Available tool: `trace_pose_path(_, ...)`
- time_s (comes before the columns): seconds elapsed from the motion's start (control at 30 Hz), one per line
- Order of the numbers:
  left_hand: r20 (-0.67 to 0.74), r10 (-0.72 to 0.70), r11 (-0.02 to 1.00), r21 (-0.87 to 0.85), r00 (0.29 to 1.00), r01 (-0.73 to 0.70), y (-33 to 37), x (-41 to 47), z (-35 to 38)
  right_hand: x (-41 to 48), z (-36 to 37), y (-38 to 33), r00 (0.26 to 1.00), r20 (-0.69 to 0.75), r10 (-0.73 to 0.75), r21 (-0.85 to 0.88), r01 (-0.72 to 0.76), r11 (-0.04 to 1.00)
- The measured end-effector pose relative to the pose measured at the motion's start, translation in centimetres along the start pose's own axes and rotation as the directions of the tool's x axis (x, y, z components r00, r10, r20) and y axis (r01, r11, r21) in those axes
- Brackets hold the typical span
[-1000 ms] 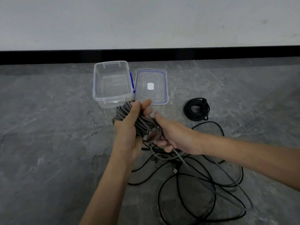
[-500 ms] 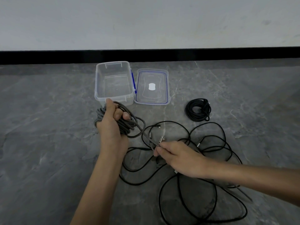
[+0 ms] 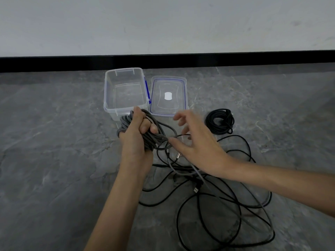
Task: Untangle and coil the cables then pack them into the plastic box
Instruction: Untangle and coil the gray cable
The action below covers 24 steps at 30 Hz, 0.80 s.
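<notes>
Near the floor's (image 3: 54,160) far edge, before the plastic box (image 3: 123,70) | gripping the grey cable coil (image 3: 125,122) in the left hand (image 3: 135,142), fingers curled round | spreading the right hand (image 3: 197,145) beside it, grasping nothing.

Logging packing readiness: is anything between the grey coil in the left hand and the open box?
Nothing visible: the plastic box stands open just beyond the grey coil in the left hand, its lid aside. The coil's tail trails down among the loose black cables, though.

Left hand (image 3: 135,140) grips grey cable coil (image 3: 125,124); right hand (image 3: 197,142) spread above.
</notes>
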<state>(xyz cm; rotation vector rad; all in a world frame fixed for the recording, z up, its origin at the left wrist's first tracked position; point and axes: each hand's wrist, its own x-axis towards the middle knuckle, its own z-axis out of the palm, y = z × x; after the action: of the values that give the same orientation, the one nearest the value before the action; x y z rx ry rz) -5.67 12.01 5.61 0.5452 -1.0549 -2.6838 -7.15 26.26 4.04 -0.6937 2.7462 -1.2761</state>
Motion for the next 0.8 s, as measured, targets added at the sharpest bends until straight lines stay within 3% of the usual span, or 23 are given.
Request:
trace_pose_path(0.23, 0.032, -0.02, 0.998, 0.063, 0.999, 0.018, -0.4, -0.1, -0.3, 1.0, 0.6, 1.5, 0.989, 0.14, -0.04, -0.2, 0.068, 0.977)
trace_pose_path(0.4, 0.045, -0.07, 0.997, 0.037, 0.997, 0.068, -1.1, -0.3, -0.4, 1.6, 0.0, 2.2, 0.97, 0.199, 0.138, -0.286, -0.077, 0.955)
trace_pose_path(0.5, 0.069, -0.103, 0.993, 0.059, 0.992, 0.099, -1.2, -0.2, -0.5, 1.5, -0.2, 2.4, 0.937, 0.217, 0.274, 0.012, -0.283, 0.959)
trace_pose_path(0.63, 0.046, -0.048, 0.972, 0.23, 0.998, 0.036, -0.9, -0.1, -0.5, 1.7, -0.9, 2.6, 0.906, 0.09, 0.414, 0.353, -0.418, 0.837)
trace_pose_path(0.7, -0.007, -0.019, 0.955, 0.297, 1.0, 0.02, -1.1, -0.2, -0.4, 2.0, -1.4, 2.3, 0.895, 0.058, 0.443, 0.413, -0.425, 0.805)
trace_pose_path(0.8, -0.051, 0.062, 0.913, 0.407, 0.997, -0.036, -1.5, 0.0, -0.4, 1.9, -1.5, 0.9, 0.95, 0.085, 0.301, 0.334, -0.312, 0.889)
